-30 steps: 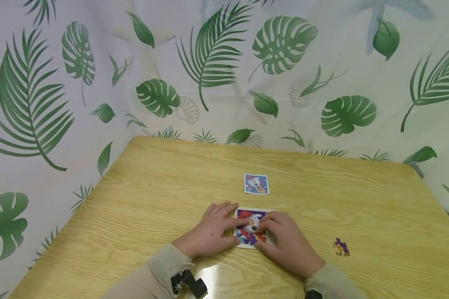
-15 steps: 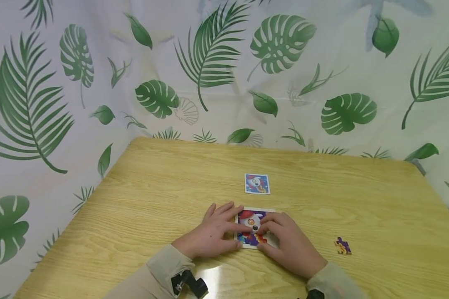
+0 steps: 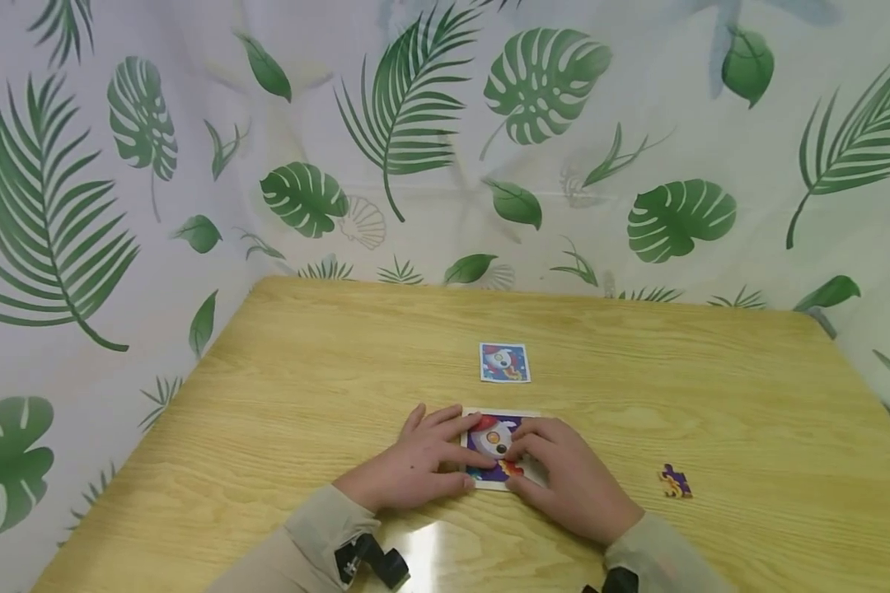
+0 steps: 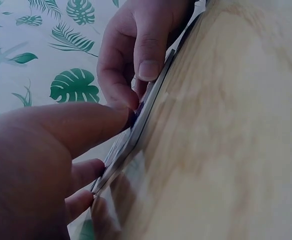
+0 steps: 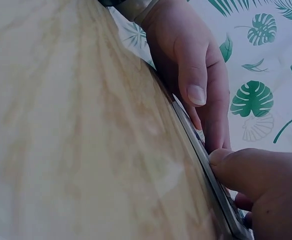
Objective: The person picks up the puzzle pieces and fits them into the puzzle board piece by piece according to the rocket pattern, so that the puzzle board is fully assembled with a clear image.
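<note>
A small jigsaw puzzle with a rocket picture [image 3: 492, 439] lies in a white-edged tray [image 3: 495, 486] near the table's front. My left hand [image 3: 426, 461] spreads its fairly straight fingers over its left side, index tip on the lower pieces. Opposite it, my right hand [image 3: 567, 478] bends thumb and fingers about an orange-and-purple jigsaw piece [image 3: 513, 468] at the lower right; its far side is hidden. In the left wrist view the tray's edge [image 4: 148, 112] runs between both hands. The right wrist view has my right thumb [image 5: 223, 157] at the edge.
A loose purple-and-yellow jigsaw piece [image 3: 674, 482] lies on the table to the right. Behind the tray is a square picture card [image 3: 504, 363] with the same rocket. A leaf-printed cloth [image 3: 430, 148] stands around the wooden table [image 3: 326, 354].
My left index finger has slid down from the rocket's window to the lower pieces. The right hand stays nearly in place, its fingers still bent at the puzzle.
</note>
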A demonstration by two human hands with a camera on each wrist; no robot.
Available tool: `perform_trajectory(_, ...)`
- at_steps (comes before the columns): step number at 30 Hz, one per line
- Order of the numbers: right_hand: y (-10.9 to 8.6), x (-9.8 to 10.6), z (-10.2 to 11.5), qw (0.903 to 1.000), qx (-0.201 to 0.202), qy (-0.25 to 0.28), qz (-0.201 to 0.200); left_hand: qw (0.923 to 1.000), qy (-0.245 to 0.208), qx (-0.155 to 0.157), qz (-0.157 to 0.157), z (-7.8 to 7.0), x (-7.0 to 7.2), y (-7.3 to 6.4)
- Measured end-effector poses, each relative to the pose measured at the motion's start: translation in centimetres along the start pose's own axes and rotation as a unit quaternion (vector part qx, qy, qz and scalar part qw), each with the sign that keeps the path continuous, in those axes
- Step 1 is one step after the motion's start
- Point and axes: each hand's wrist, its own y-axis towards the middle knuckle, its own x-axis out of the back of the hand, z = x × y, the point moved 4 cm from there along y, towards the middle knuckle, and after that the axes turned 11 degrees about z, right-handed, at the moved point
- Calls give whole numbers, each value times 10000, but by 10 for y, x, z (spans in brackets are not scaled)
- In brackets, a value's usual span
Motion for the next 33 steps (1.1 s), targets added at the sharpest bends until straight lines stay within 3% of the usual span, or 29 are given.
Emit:
perform_trajectory(9,-6,3,-2,9990,405,-39,-173,9997,139,150,-113,-1,-1,3)
perform_trajectory(14,-5,2,-2,9995,299,11,-49,9988,152,422,-218,-6,-2,6)
perform_trajectory(19,-4,2,-2,9995,319,57,-39,9981,53,492,-375,-10,-1,6)
perform_trajectory(26,-2,2,-2,9993,359,85,-5,9983,163,510,-241,-10,0,6)
perform_trajectory(33,-6,2,-10,9999,6,-88,107,9987,152,453,-170,-7,-4,9)
